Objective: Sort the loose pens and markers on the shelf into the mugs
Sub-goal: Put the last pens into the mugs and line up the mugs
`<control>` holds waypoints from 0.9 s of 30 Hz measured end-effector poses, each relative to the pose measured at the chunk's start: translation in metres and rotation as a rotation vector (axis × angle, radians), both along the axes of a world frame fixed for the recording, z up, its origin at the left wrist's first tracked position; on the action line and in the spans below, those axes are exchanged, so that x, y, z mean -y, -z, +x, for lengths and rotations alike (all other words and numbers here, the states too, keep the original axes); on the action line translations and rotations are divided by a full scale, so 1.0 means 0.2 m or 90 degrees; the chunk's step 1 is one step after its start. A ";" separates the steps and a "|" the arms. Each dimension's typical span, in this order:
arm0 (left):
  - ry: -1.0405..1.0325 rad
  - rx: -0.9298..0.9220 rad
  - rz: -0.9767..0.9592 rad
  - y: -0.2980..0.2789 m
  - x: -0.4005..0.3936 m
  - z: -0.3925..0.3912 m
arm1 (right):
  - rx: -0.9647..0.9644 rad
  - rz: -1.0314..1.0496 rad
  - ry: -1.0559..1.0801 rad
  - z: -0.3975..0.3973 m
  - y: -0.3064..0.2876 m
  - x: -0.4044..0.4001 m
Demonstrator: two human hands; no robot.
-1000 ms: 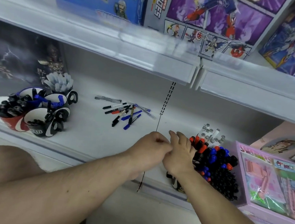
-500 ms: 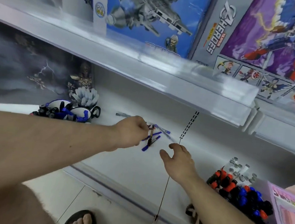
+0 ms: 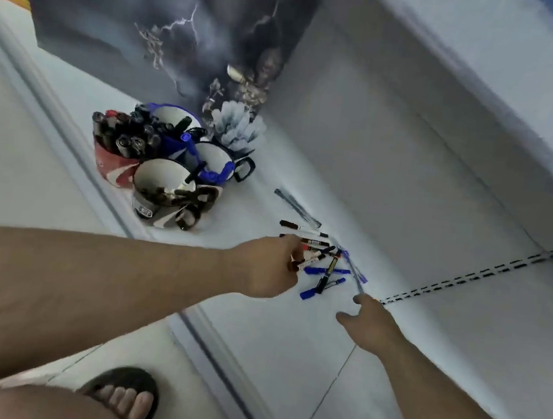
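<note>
Several loose pens and markers (image 3: 325, 266) lie in a small heap on the white shelf (image 3: 287, 341), with black, red and blue caps. My left hand (image 3: 270, 267) is at the left edge of the heap, its fingers curled round a white marker with a dark cap. My right hand (image 3: 368, 318) hovers just right of the heap, fingers loosely spread, holding nothing. A cluster of mugs (image 3: 166, 165) stands further left on the shelf; a red one (image 3: 114, 165) is packed with black markers, the others hold a few pens.
A dark box with lightning art (image 3: 159, 16) stands behind the mugs. Clear pens (image 3: 297, 208) lie apart, beyond the heap. The upper shelf's underside (image 3: 488, 95) hangs above. My sandalled feet (image 3: 123, 395) show on the tiled floor below the shelf edge.
The view has swung left and tilted. My left hand has reached into the loose heap and closed on a marker. My right hand has left the right-hand mug and followed towards the heap.
</note>
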State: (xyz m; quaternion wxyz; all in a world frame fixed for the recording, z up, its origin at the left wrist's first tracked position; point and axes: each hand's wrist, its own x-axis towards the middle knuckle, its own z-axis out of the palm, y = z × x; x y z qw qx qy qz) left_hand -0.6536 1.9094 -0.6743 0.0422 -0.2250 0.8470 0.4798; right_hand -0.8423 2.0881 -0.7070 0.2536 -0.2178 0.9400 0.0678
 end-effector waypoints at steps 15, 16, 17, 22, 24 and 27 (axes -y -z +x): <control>-0.118 0.008 0.141 0.23 0.08 0.07 | 0.026 -0.078 0.067 -0.40 0.35 0.33; -0.116 0.014 0.150 0.24 0.07 0.07 | 0.041 -0.098 0.090 -0.40 0.35 0.34; -0.111 0.020 0.157 0.24 0.06 0.07 | 0.059 -0.118 0.118 -0.42 0.34 0.35; -0.108 0.028 0.195 0.27 0.01 0.04 | 0.096 -0.113 0.164 -0.68 0.54 0.28; -0.106 0.032 0.197 0.28 0.00 0.04 | 0.098 -0.090 0.163 -0.73 0.59 0.27; -0.119 0.037 0.201 0.29 0.02 0.05 | 0.079 -0.058 0.127 -0.61 0.49 0.31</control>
